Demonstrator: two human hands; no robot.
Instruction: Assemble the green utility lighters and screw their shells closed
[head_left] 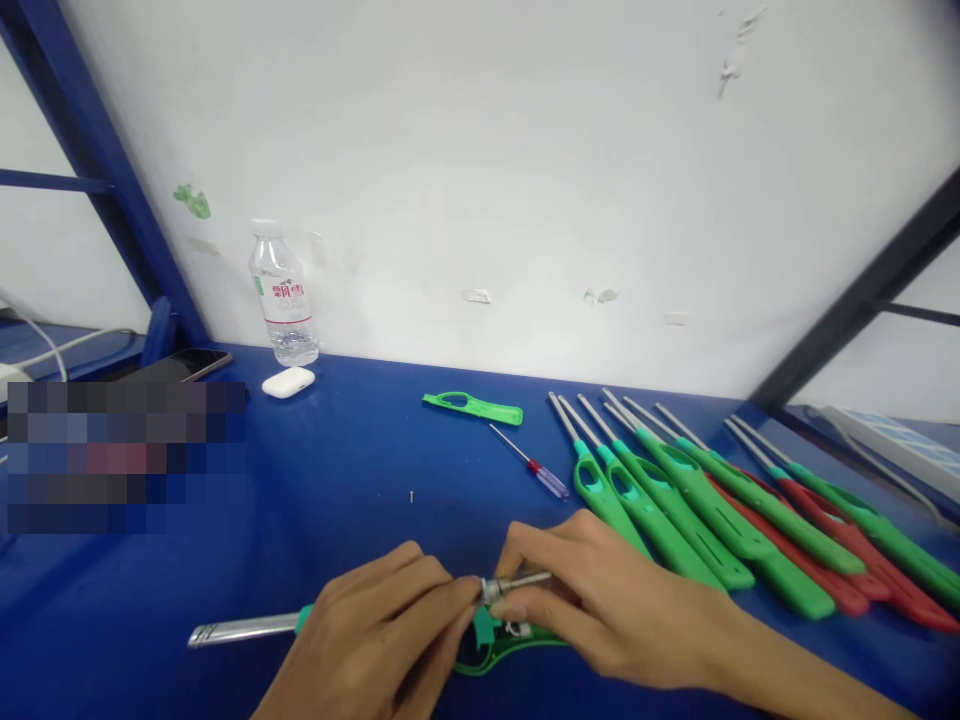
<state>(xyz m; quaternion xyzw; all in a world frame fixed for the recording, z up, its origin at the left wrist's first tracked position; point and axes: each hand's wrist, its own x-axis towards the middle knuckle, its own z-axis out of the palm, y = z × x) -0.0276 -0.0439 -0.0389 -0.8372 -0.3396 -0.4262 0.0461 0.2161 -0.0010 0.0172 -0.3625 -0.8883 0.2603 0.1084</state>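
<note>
An opened green gas lighter [487, 664] lies under my hands, its inner parts showing and its metal tube [244, 630] pointing left. Above its open body, the thumb and forefinger of my right hand [611, 590] pinch a small metal fitting [492, 590] with a thin stem. My left hand [375, 625] has its fingers closed at the fitting's left end; their tips are partly hidden, so what else they grip is unclear. Beyond my hands are a tiny screw [411, 497], a screwdriver [549, 478] with a purple and red handle, and a loose green cover half [491, 411].
Several green lighters [667, 510] and red lighters [832, 515] lie side by side at the right. A water bottle [281, 295] stands against the white wall, with a white case [288, 382] before it. A phone [199, 363] rests at the far left of the blue table [352, 430].
</note>
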